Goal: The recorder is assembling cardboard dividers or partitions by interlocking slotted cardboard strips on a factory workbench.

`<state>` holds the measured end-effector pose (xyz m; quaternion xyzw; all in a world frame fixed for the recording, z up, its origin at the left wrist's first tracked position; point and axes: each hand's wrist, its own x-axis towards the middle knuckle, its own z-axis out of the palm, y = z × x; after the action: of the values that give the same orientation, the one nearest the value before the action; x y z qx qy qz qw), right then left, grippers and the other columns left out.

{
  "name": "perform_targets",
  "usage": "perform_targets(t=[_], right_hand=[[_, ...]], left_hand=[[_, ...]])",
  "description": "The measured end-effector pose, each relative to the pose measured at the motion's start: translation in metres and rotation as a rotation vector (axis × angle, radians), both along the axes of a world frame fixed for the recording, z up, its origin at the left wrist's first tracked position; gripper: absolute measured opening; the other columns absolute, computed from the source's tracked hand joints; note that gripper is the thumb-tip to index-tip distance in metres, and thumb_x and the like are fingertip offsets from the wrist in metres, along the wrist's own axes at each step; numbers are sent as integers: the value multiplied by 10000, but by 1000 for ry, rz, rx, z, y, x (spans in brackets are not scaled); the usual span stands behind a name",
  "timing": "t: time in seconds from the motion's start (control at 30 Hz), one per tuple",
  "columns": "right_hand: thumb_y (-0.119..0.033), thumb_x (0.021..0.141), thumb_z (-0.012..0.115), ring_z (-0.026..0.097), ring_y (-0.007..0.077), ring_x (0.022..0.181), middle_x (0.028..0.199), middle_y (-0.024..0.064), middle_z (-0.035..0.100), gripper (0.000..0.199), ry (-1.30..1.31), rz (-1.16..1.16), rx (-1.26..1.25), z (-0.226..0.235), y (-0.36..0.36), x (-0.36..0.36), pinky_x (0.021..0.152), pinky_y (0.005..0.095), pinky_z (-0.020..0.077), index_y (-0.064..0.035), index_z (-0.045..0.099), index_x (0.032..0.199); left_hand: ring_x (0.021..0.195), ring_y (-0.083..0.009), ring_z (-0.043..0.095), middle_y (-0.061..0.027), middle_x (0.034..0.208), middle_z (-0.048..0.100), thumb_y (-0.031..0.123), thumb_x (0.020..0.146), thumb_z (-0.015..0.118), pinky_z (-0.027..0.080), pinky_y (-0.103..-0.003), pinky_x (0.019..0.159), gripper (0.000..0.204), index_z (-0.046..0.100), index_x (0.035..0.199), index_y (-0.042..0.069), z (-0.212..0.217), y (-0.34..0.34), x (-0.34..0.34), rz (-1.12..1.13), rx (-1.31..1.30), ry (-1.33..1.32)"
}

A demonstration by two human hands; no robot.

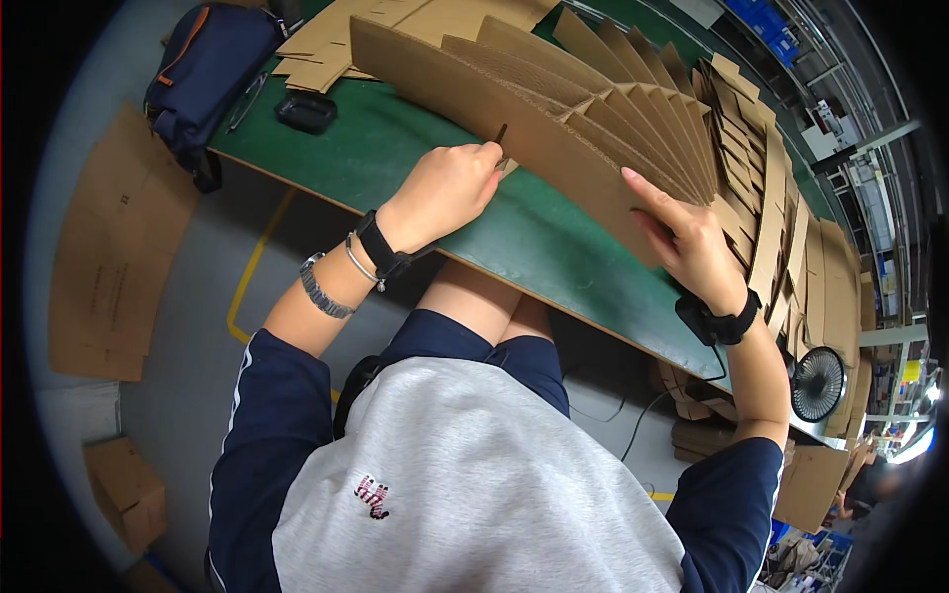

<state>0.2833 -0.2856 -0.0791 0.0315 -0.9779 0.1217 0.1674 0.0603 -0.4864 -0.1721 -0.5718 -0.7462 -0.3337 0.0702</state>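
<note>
A long brown cardboard panel [445, 94] stands on edge across the green table, with a fan of cardboard dividers [643, 119] slotted together behind it. My left hand [445, 193] is closed at the panel's lower edge, beside a dark narrow slot; its fingertips are partly hidden. At the panel's right part, my right hand [687, 237] grips it, the index finger stretched along the top edge and the thumb on the near face. Both wrists carry black straps, and the left also has bracelets.
Flat cardboard sheets [326, 49] lie at the far left of the green table [573, 237]. Stacked cardboard dividers [756, 188] fill the right side. A navy bag [217, 69] and a black tray [305, 112] sit left, a small black fan [819, 382] right. Cardboard boxes [127, 489] rest on the floor.
</note>
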Motion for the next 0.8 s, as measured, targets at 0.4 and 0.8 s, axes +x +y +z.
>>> perform_targets(t=[0.4, 0.8], right_hand=[[-12, 842, 680, 660, 292, 651, 811, 137, 677, 556, -111, 41, 58, -3, -1, 15, 613, 367, 532, -106, 557, 1375], [-28, 849, 682, 644, 298, 625, 762, 126, 652, 615, -127, 66, 37, -29, 11, 15, 587, 392, 525, -105, 485, 1427]], left_hand=[[752, -391, 641, -193, 821, 649, 93, 868, 646, 519, -447, 639, 128, 570, 905, -3, 4, 2, 6, -30, -39, 38], [690, -377, 644, -187, 821, 646, 75, 878, 662, 516, -429, 604, 325, 524, 1165, 8, -2, -3, 6, -34, -12, -21]])
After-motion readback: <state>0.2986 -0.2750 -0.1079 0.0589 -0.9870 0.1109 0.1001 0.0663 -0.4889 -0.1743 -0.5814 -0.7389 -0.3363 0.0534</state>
